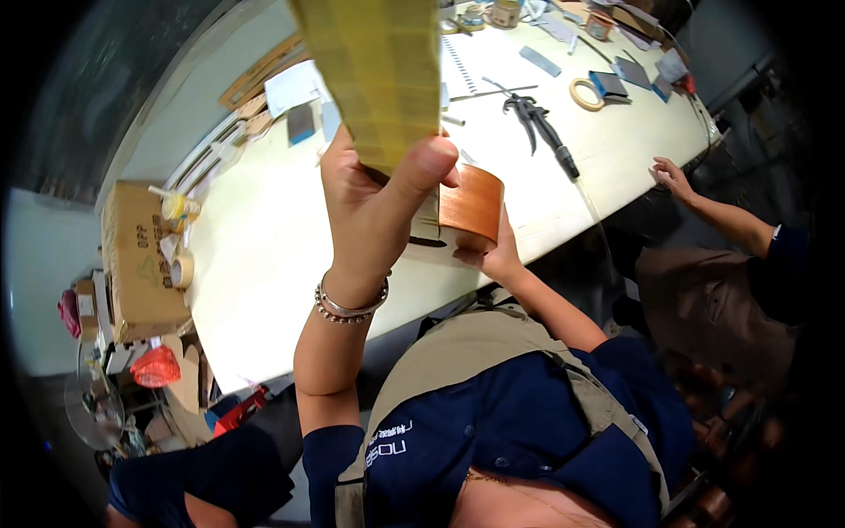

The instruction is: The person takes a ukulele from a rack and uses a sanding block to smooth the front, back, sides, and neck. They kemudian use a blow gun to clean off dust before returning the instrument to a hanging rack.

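Note:
In the head view my left hand [370, 211] is closed on a tall yellow, tape-covered piece [374, 70] that rises past the top edge, its thumb across the near face. Behind and right of it, my right hand [493, 255] grips an orange wood-grained curved piece [471, 202] from its right and underside. The two pieces overlap in view, so I cannot tell whether they are joined. The right fingers are partly hidden.
A white table [246, 290] holds an air gun [546, 132] with hose, a tape ring [585, 94], papers [286, 88] and several small tools. A cardboard box [145, 264] stands left. A co-worker's hand [673, 176] rests at the right edge; another person's navy sleeve [194, 466] is lower left.

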A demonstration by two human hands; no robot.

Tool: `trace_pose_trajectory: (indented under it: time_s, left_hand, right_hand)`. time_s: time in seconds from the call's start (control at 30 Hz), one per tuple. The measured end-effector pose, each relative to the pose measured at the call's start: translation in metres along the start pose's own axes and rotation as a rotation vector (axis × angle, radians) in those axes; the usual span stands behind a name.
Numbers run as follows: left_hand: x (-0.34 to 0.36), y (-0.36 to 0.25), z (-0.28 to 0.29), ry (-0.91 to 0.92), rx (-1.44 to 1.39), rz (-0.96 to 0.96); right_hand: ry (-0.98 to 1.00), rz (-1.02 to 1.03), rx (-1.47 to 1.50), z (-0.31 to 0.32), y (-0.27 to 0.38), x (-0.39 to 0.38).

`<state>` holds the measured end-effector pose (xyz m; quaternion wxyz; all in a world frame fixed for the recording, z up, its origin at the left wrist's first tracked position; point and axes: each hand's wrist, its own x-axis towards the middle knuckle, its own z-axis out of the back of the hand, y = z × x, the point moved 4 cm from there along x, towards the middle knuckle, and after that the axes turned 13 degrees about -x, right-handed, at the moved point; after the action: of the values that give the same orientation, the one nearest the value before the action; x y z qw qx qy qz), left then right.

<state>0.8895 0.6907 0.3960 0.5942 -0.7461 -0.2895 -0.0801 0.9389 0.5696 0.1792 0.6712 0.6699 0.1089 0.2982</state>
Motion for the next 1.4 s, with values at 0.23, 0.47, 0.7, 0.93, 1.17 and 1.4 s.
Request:
trace_pose_trajectory:
  time_s: [0.23, 0.47, 0.7, 0.93, 1.17, 1.4]
  left_hand:
    - [0.016, 0.014, -0.024, 0.07, -0.039, 0.032]
    - [0.024, 0.023, -0.023, 0.131, -0.058, 0.027]
    - [0.036, -0.004, 0.03, -0.05, 0.264, -0.4]
    - [0.044, 0.003, 0.024, 0.169, -0.039, -0.146]
    - [0.053, 0.023, -0.017, 0.393, -0.002, -0.087]
    - [0.074, 0.02, 0.024, 0.248, -0.018, -0.138]
  right_hand:
    - [-0.05, -0.048, -0.082, 0.012, -0.001, -0.004]
    - [-0.079, -0.09, -0.035, 0.012, -0.004, -0.005]
    - [0.161, 0.348, -0.424, 0.005, 0.018, -0.034]
    - [-0.26, 0.372, -0.418, 0.037, 0.06, 0.024]
    - [-0.059, 0.309, -0.155, 0.034, 0.056, 0.046]
    - [-0.017, 0.3, -0.107, 0.015, 0.055, 0.072]
